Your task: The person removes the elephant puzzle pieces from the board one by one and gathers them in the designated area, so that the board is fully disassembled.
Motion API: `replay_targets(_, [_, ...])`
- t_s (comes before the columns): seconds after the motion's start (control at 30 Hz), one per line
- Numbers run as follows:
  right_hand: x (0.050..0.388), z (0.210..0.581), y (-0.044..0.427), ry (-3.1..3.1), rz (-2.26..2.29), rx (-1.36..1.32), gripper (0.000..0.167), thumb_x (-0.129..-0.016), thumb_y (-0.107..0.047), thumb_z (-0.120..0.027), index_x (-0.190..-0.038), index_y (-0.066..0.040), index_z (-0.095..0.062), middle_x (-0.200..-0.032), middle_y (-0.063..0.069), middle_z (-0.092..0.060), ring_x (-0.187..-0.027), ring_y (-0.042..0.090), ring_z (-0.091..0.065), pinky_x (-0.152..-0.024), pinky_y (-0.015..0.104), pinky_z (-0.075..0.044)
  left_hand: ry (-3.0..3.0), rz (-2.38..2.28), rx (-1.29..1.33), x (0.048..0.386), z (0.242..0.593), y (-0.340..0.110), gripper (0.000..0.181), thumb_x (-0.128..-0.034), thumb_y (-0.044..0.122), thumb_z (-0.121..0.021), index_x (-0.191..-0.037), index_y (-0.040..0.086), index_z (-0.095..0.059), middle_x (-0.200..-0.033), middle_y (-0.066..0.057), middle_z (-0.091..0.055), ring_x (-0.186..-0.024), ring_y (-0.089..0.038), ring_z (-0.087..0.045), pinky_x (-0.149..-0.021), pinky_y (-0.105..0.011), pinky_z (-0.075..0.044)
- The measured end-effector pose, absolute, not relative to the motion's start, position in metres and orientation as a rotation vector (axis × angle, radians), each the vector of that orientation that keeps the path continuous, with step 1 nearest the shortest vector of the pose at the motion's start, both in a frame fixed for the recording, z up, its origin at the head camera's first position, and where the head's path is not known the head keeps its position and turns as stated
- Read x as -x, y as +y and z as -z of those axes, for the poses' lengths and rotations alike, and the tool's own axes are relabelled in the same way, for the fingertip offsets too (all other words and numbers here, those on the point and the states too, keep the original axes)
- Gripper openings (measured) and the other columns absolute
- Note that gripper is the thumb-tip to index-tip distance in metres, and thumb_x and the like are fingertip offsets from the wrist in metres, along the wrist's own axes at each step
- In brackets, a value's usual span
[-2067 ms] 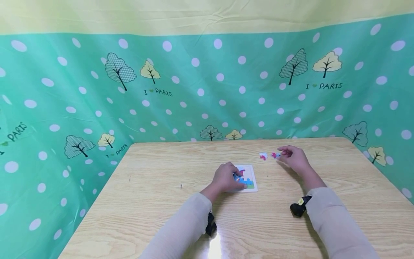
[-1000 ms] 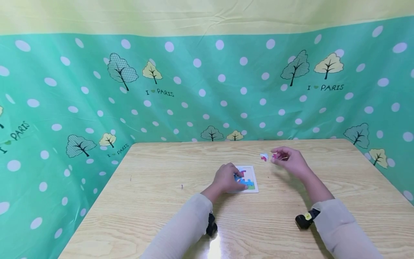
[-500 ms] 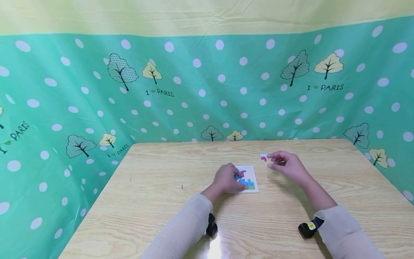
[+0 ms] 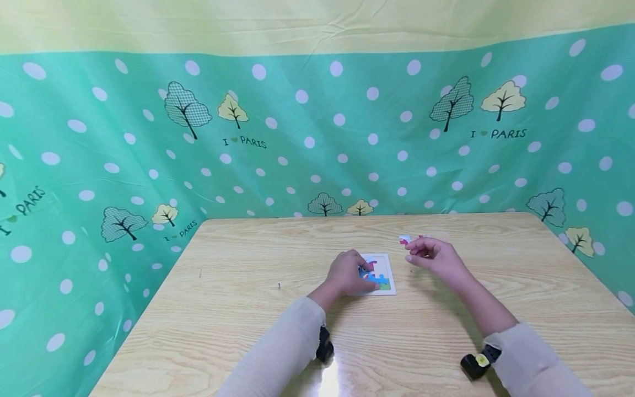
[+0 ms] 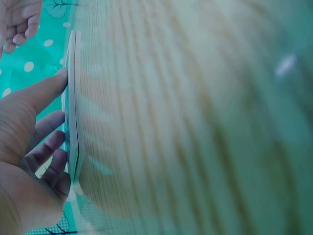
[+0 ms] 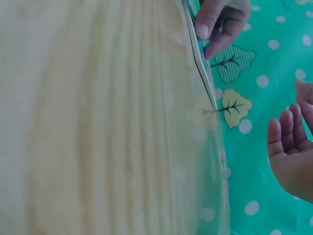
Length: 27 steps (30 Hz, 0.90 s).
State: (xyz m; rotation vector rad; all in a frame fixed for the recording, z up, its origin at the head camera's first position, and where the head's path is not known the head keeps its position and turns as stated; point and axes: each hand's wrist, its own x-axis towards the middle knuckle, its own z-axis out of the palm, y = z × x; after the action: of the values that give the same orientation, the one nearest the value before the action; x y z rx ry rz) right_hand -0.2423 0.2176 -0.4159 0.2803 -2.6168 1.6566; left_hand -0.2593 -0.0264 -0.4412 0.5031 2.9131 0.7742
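My left hand [image 4: 349, 274] rests on a small white-framed jigsaw puzzle [image 4: 392, 288] lying flat on the table. Its fingertips and thumb press on the picture, which has blue, green and red parts. In the left wrist view the puzzle [image 5: 73, 112] shows edge-on under these fingers. A bare patch shows at the picture's upper right. Just above the table, right of the puzzle, hovers my right hand [image 4: 441, 263], fingers loosely curled, with nothing seen between them. Close beyond it lie a white and magenta puzzle piece [image 4: 404, 239] and a second piece [image 4: 421, 237], partly covered by the hand.
The wooden table [image 4: 238, 320] ends at a green dotted curtain [image 4: 278, 110] behind. A tiny dark speck [image 4: 279, 285] lies left of the left hand. Black cameras are strapped to both wrists.
My right hand has drawn left and nearer to me, away from the second piece, which shows again behind the fingers. The left hand stays on the puzzle.
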Motion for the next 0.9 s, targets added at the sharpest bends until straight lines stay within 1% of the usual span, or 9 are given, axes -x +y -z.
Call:
replay_targets(0.2, [0.239,0.415,0.209,-2.649,-1.764,-0.283,0.033,-0.095,-0.007,-0.074,-0.121,0.012,-0.065,-0.101,0.008,-0.067,-0.092,0.018,-0.059,-0.076,0.023,-0.054,2.866,-0.821,-0.51,0.261,0.442,-0.029,0.037,-0.0788,0.037,-0.092,-0.106,0.014,-0.082,-0.107,0.003,-0.063,-0.102,-0.017,-0.057,-0.097,-0.03,-0.049])
replay_targets(0.37, [0.24,0.415,0.202,-2.642,-1.88,-0.309,0.035,-0.095,-0.005,-0.074,-0.122,0.014,-0.063,-0.103,0.01,-0.067,-0.093,0.017,-0.06,-0.077,0.023,-0.055,2.802,-0.866,-0.513,0.261,0.439,-0.032,0.033,-0.0803,0.033,-0.09,-0.107,0.015,-0.081,-0.11,0.003,-0.062,-0.105,-0.018,-0.056,-0.098,-0.031,-0.049])
replay_targets(0.53, [0.241,0.419,0.194,-2.7,-1.885,-0.309,0.035,-0.095,-0.004,-0.074,-0.125,0.011,-0.065,-0.11,0.013,-0.068,-0.095,0.02,-0.06,-0.077,0.022,-0.054,2.769,-0.866,-0.53,0.263,0.438,-0.035,0.033,-0.0818,0.03,-0.089,-0.11,0.016,-0.081,-0.113,0.004,-0.062,-0.108,-0.018,-0.055,-0.099,-0.031,-0.047])
replay_targets(0.7, [0.241,0.425,0.188,-2.776,-1.841,-0.351,0.035,-0.094,-0.004,-0.075,-0.126,0.008,-0.066,-0.115,0.017,-0.068,-0.096,0.022,-0.06,-0.076,0.025,-0.054,2.758,-0.855,-0.553,0.263,0.438,-0.035,0.033,-0.0824,0.029,-0.089,-0.112,0.017,-0.082,-0.113,0.004,-0.062,-0.109,-0.018,-0.054,-0.099,-0.03,-0.047])
replay_targets(0.8, [0.241,0.428,0.184,-2.826,-1.799,-0.375,0.034,-0.092,-0.003,-0.077,-0.124,0.007,-0.068,-0.114,0.017,-0.068,-0.096,0.024,-0.06,-0.076,0.029,-0.053,2.755,-0.852,-0.546,0.263,0.437,-0.036,0.033,-0.0825,0.029,-0.089,-0.113,0.017,-0.082,-0.114,0.004,-0.062,-0.108,-0.018,-0.054,-0.097,-0.03,-0.048])
replay_targets(0.9, [0.241,0.429,0.18,-2.88,-1.727,-0.377,0.033,-0.089,-0.001,-0.079,-0.121,0.004,-0.07,-0.109,0.013,-0.067,-0.093,0.025,-0.057,-0.073,0.03,-0.051,2.752,-0.855,-0.537,0.264,0.438,-0.036,0.033,-0.0824,0.029,-0.089,-0.113,0.018,-0.082,-0.114,0.004,-0.062,-0.108,-0.018,-0.053,-0.096,-0.03,-0.048])
